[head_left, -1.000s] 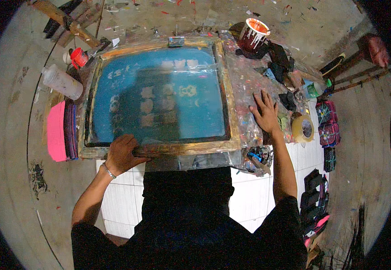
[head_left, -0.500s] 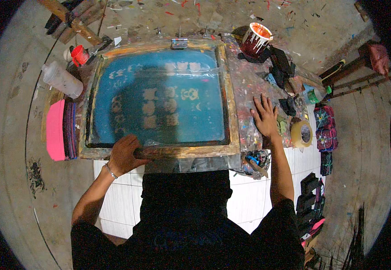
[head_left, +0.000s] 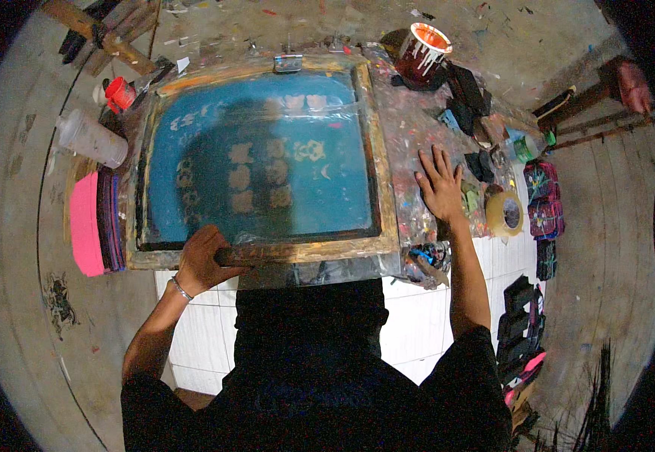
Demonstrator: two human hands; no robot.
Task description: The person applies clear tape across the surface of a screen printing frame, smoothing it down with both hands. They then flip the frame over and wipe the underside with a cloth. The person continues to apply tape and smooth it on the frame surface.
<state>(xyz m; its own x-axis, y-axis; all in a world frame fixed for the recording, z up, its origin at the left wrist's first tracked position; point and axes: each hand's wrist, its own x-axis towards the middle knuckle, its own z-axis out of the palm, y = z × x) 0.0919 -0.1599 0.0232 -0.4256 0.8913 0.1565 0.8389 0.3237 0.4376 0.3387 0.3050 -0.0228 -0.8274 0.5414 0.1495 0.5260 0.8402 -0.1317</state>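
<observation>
A screen-printing frame (head_left: 381,181) of paint-stained wood lies on the worktable, its blue mesh (head_left: 335,203) carrying pale motifs. My left hand (head_left: 205,260) is closed round the near wooden edge, left of the middle; its fingertips are partly hidden. To the right of the frame, my right hand (head_left: 442,187) rests flat on the paint-spattered tabletop (head_left: 410,218) with fingers spread and nothing held. A roll of tape (head_left: 504,214) lies just right of that hand. At the frame's far edge sits a metal hinge clamp (head_left: 287,63).
Beyond my right hand stands a paint-dripped tub (head_left: 424,56) with orange inside, near dark cloths (head_left: 467,90). On the left are a cloudy plastic bottle (head_left: 91,139), a red cup (head_left: 119,95) and a stack of pink and dark sheets (head_left: 90,226). Bundled pieces (head_left: 543,200) line the right side.
The whole view has shifted and tilted slightly, so the frame appears a little further left. Both hands keep their places, left on the frame's edge and right on the table.
</observation>
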